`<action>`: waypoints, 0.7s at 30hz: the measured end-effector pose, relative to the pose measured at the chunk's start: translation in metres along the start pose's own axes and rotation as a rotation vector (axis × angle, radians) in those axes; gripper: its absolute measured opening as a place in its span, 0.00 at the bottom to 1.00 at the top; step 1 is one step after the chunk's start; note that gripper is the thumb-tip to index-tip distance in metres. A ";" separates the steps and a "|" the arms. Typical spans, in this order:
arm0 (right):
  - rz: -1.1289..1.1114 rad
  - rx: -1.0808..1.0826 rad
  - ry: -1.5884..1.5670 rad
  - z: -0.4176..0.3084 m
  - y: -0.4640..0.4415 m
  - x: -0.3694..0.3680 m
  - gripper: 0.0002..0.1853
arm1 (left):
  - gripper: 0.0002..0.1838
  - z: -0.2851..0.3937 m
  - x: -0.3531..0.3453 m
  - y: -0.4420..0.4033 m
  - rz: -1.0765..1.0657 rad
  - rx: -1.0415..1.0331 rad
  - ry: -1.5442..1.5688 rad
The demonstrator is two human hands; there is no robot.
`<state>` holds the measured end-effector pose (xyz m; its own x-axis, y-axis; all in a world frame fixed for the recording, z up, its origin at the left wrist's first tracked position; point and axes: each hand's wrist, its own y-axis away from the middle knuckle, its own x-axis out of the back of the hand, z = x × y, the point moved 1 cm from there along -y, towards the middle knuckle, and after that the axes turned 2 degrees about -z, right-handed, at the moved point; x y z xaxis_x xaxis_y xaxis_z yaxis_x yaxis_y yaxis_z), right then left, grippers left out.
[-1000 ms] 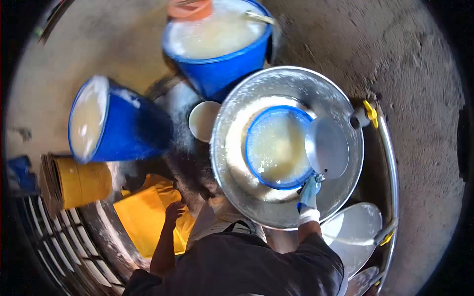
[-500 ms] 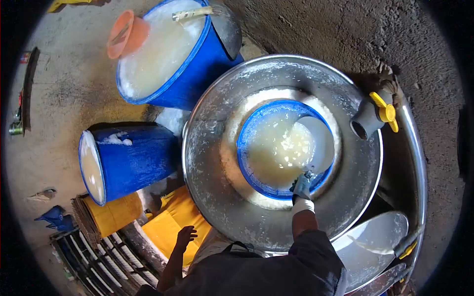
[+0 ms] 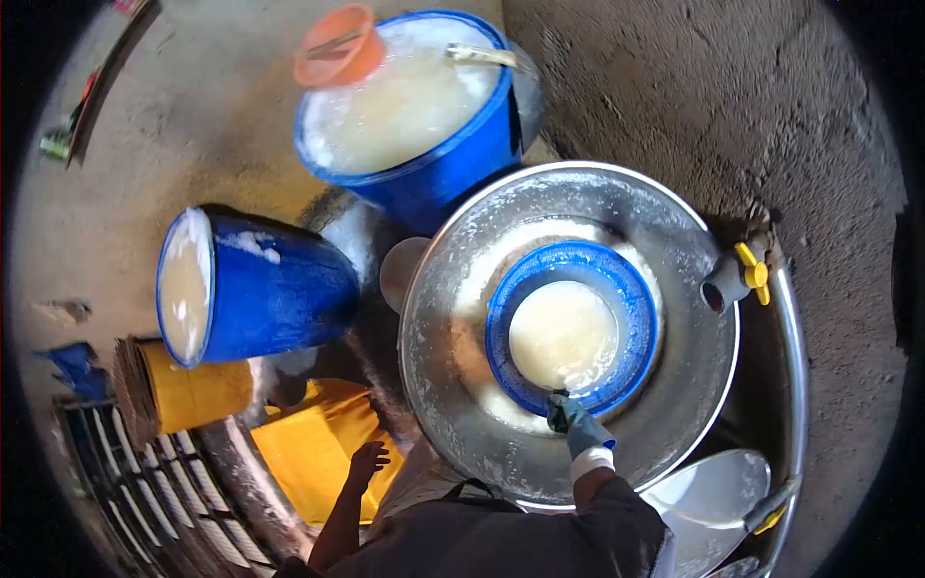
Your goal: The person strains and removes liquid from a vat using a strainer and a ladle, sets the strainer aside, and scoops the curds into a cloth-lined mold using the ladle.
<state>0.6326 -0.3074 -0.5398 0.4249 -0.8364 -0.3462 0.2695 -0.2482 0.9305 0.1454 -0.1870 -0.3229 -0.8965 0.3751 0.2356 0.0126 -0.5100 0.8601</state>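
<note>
My right hand (image 3: 575, 429), in a dark glove with a white band at the wrist, is closed at the near edge of a round bowl (image 3: 564, 334). Pale, cloudy liquid fills the bowl, and its rim is hard to make out. It is inside a blue tub (image 3: 651, 332), which sits in the middle of a wide metal basin (image 3: 708, 385) with white residue around it. My bare left hand (image 3: 366, 467) hangs at my left side with its fingers apart, above a yellow folded sheet or sack (image 3: 303, 453), holding nothing.
Left of the basin stand a large blue barrel (image 3: 438, 188) of pale liquid, with an orange bucket (image 3: 339, 43) and a brush (image 3: 479, 55) at its rim, and a smaller blue barrel (image 3: 279, 303). A yellow-handled valve (image 3: 750, 275) borders the basin's right side.
The bowl, tilted and greyish before, now lies level and full of pale liquid. My right hand has drawn back toward me. The whole view has shifted; my left hand stays low.
</note>
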 end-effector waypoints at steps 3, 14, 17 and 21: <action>-0.048 0.034 0.097 0.021 0.051 -0.020 0.09 | 0.20 -0.044 0.012 -0.009 -0.007 -0.033 0.144; 0.078 0.001 0.406 0.160 0.244 -0.176 0.07 | 0.18 -0.226 0.074 -0.062 -0.018 0.050 0.654; 0.029 -0.014 0.415 0.202 0.260 -0.221 0.06 | 0.19 -0.269 0.095 -0.063 0.016 0.021 0.778; 0.191 0.288 0.573 0.257 0.260 -0.286 0.07 | 0.17 -0.318 0.122 -0.056 0.143 0.045 0.897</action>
<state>0.3589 -0.2580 -0.1684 0.8554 -0.5067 -0.1076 -0.0636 -0.3088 0.9490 -0.1059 -0.3588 -0.4861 -0.8931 -0.4421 -0.0828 0.1505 -0.4672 0.8712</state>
